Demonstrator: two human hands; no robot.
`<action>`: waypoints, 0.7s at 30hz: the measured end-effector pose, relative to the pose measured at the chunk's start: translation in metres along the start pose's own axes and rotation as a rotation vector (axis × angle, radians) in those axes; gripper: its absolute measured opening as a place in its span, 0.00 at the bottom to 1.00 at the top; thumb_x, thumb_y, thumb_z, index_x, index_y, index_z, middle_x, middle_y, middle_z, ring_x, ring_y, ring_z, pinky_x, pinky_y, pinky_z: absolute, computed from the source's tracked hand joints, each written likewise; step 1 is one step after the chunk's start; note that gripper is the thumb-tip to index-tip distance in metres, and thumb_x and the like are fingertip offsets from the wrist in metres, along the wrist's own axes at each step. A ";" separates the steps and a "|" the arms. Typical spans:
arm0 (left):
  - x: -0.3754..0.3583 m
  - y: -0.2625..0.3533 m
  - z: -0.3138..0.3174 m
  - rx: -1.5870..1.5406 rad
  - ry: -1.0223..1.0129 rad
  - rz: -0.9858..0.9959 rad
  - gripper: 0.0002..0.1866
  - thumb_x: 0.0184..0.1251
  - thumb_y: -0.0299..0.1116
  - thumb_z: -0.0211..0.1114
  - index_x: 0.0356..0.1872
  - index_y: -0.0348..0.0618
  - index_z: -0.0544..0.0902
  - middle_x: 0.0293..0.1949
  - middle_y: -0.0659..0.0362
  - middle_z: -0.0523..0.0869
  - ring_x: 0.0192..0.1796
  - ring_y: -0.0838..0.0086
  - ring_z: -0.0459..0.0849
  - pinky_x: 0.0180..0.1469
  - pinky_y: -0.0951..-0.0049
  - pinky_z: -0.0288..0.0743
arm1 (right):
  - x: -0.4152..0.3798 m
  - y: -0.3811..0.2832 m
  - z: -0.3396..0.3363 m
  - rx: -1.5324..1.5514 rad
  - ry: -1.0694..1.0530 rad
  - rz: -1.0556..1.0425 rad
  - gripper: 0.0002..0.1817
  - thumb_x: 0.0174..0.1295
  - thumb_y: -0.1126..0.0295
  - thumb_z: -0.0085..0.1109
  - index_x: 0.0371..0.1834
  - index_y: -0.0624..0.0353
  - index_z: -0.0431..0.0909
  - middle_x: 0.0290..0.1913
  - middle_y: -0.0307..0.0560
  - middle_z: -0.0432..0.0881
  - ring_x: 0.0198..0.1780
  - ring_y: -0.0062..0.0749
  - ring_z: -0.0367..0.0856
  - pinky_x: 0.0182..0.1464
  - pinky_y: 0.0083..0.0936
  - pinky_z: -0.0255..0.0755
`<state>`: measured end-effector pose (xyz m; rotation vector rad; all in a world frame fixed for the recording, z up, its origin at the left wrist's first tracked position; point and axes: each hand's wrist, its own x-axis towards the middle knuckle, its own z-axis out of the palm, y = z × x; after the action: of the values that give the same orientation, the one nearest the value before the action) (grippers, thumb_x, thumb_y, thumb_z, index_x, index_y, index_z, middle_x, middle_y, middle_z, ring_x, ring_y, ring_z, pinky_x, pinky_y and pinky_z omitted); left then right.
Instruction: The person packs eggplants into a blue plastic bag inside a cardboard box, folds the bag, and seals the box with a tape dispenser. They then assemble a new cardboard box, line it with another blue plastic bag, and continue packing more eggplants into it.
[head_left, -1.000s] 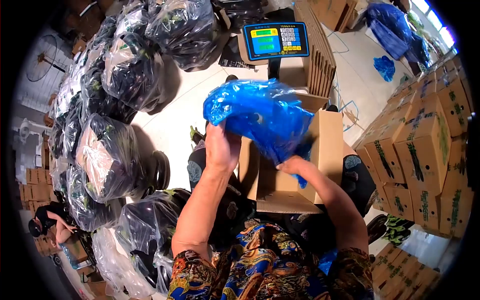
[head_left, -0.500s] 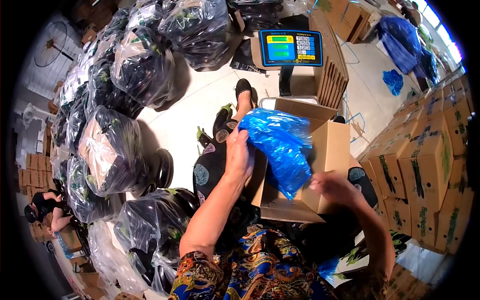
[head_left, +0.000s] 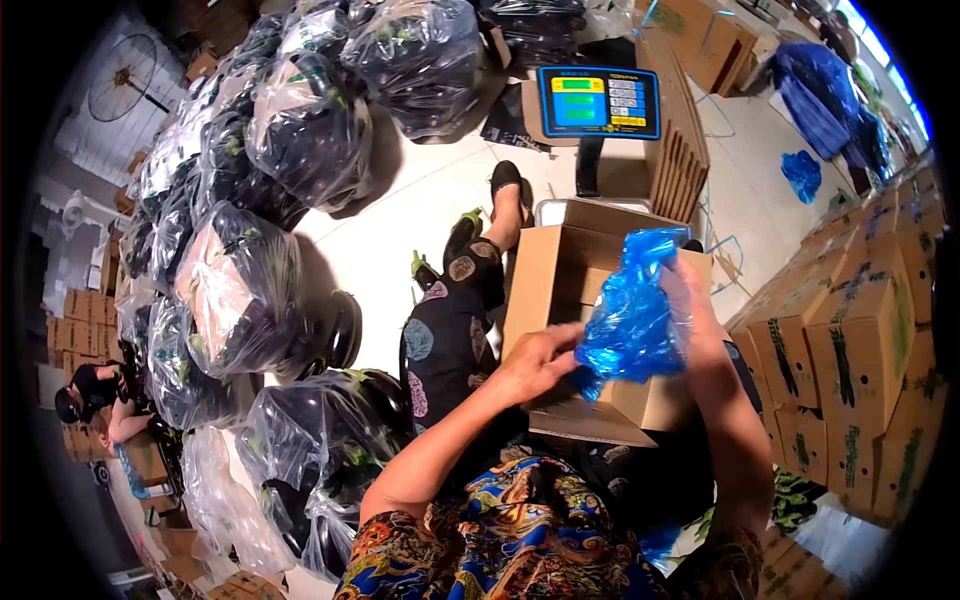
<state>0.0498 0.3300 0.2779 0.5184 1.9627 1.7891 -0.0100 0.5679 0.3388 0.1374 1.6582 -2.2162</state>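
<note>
A crumpled blue plastic bag (head_left: 632,315) hangs between my hands, over an open cardboard box (head_left: 535,285) that stands in front of me. My left hand (head_left: 543,362) is closed on the bag's lower left edge. On the other side, my right hand (head_left: 686,300) grips the bag near its upper right, its fingers partly hidden and blurred. Behind the box stands a scale with a blue and yellow display (head_left: 599,102).
Clear bags of eggplants (head_left: 245,290) are heaped on the left. Stacked cartons (head_left: 840,330) line the right side. Flattened cardboard (head_left: 680,140) leans beside the scale. Loose eggplants (head_left: 463,232) lie by my leg. Another person (head_left: 100,395) is at the far left.
My left hand has moved down and right to the bag's lower left. My right hand has risen to its upper right and taken hold. The bag has shifted right and bunched up.
</note>
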 end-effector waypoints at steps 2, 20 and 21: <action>-0.006 -0.015 0.003 -0.141 0.303 0.008 0.20 0.70 0.25 0.55 0.63 0.37 0.73 0.50 0.59 0.81 0.53 0.76 0.78 0.59 0.74 0.69 | 0.001 0.011 -0.005 -0.030 0.120 -0.141 0.20 0.67 0.57 0.59 0.53 0.58 0.74 0.44 0.43 0.80 0.45 0.26 0.81 0.49 0.25 0.78; 0.007 0.023 -0.029 -1.148 0.548 0.031 0.08 0.74 0.27 0.50 0.47 0.40 0.76 0.41 0.56 0.85 0.42 0.70 0.85 0.49 0.69 0.82 | -0.047 0.016 0.016 -1.198 0.433 -0.886 0.20 0.51 0.82 0.66 0.50 0.65 0.76 0.40 0.55 0.79 0.37 0.45 0.80 0.40 0.34 0.76; 0.002 0.019 -0.040 -1.175 0.545 0.065 0.08 0.74 0.28 0.51 0.48 0.39 0.76 0.41 0.56 0.84 0.43 0.69 0.85 0.50 0.67 0.82 | -0.055 0.012 0.008 -1.235 0.480 -0.885 0.19 0.52 0.82 0.65 0.49 0.65 0.76 0.39 0.55 0.79 0.37 0.46 0.80 0.41 0.34 0.76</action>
<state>0.0259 0.2999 0.2999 -0.3339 0.7807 2.8677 0.0465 0.5699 0.3468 -0.5120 3.5093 -1.1092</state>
